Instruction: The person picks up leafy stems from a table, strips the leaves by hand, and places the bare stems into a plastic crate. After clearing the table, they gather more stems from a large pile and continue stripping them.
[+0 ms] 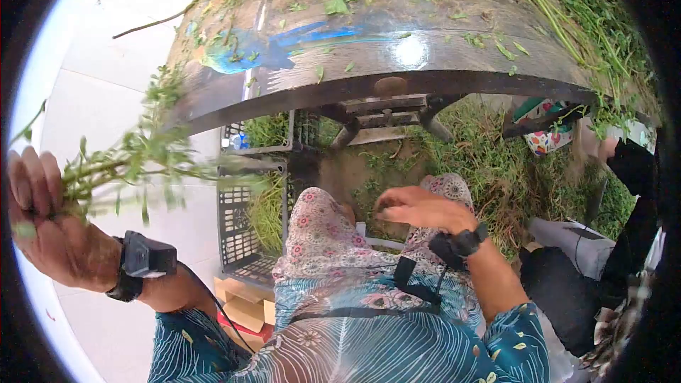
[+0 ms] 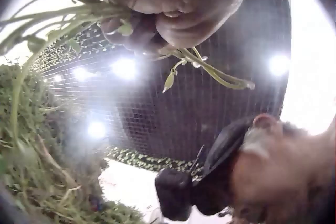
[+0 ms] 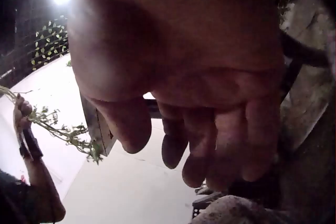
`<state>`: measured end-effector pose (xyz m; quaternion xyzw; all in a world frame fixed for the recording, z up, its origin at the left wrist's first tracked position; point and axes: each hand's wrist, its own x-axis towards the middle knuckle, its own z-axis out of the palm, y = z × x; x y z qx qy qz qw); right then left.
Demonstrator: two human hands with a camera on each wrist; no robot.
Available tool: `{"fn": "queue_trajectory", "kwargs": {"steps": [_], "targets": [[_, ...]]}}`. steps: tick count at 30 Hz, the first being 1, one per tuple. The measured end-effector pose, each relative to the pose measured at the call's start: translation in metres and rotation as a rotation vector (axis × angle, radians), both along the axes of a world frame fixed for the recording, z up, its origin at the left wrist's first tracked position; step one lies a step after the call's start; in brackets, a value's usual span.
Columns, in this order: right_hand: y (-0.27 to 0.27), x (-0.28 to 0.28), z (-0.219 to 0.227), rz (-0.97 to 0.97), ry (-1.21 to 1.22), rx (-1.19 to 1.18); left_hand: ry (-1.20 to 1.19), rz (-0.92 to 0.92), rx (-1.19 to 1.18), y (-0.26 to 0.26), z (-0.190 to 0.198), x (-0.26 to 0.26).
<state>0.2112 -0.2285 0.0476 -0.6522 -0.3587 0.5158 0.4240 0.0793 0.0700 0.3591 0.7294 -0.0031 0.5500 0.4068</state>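
My left hand (image 1: 60, 230), out at the far left, grips a bunch of leafy green stems (image 1: 120, 170); the leafy ends point right, toward the table edge, and look blurred. In the left wrist view the curled fingers (image 2: 173, 8) pinch the stems (image 2: 79, 11), with short ends (image 2: 220, 77) sticking out on the other side. My right hand (image 1: 422, 209) hangs over my lap, holding nothing, its fingers loosely bent. The right wrist view shows its palm and relaxed fingers (image 3: 210, 124).
A round-edged table (image 1: 454, 50) has blue marks, loose leaves and heaped greens (image 1: 603, 21) at its back and right. Black crates (image 1: 237, 220) with stems stand below left. Greens (image 1: 489, 156) cover the floor under the table. Another person's hand (image 1: 599, 145) is at right.
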Motion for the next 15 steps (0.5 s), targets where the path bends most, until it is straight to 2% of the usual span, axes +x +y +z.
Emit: {"fn": "queue_trajectory", "kwargs": {"steps": [1, 4, 5, 7, 11, 12, 13, 15], "targets": [[-0.013, -0.004, 0.0, -0.005, -0.048, -0.029, -0.06, 0.352, 0.023, -0.017, -0.001, -0.002], [-0.051, -0.011, -0.005, -0.03, -0.115, -0.046, 0.21, -0.693, -0.136, -0.025, -0.006, -0.024], [-0.061, -0.014, -0.008, -0.038, -0.124, -0.039, 0.174, -0.767, -0.207, -0.034, -0.01, -0.024], [-0.078, -0.023, -0.009, -0.2, -0.061, -0.055, 0.105, -0.916, -0.347, -0.057, -0.026, -0.018], [-0.097, -0.031, -0.006, -0.566, 0.033, 0.002, 0.183, -0.742, -0.731, -0.082, -0.101, -0.007], [-0.096, -0.032, 0.006, -0.685, 0.164, 0.045, 0.213, -0.708, -0.824, -0.094, -0.114, -0.002], [-0.093, -0.032, 0.013, -0.717, 0.153, 0.086, 0.245, -0.674, -0.92, -0.103, -0.127, 0.002], [-0.09, -0.033, 0.023, -0.783, 0.129, 0.161, 0.221, -0.754, -1.007, -0.106, -0.161, 0.008]]}}
